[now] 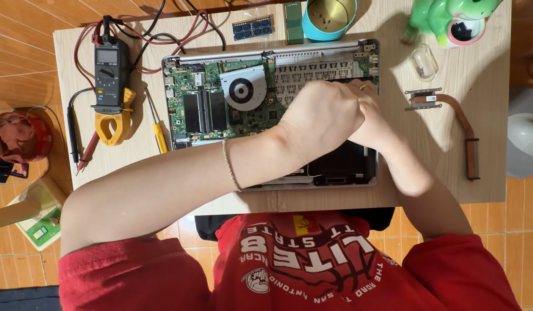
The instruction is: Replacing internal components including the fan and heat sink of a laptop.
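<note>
An opened laptop (204, 109) lies on a small wooden table (491, 173), its green circuit board and round fan (243, 90) bare. My left hand (318, 118) is curled over the right middle of the laptop's inside, a thin bracelet on its wrist. My right hand (377, 124) sits close against it, partly covered, with a ring on one finger. The two hands touch each other above the dark battery area (347, 164). Whatever lies under or between the fingers is hidden.
A clamp meter (111, 80) with red and black leads and a yellow-handled screwdriver (159, 136) lie left of the laptop. A memory stick (252, 27), a teal tin (329, 17) and a green frog figure (450, 17) stand behind. A small clear jar (423, 62) and a copper heat pipe (459, 118) lie to the right.
</note>
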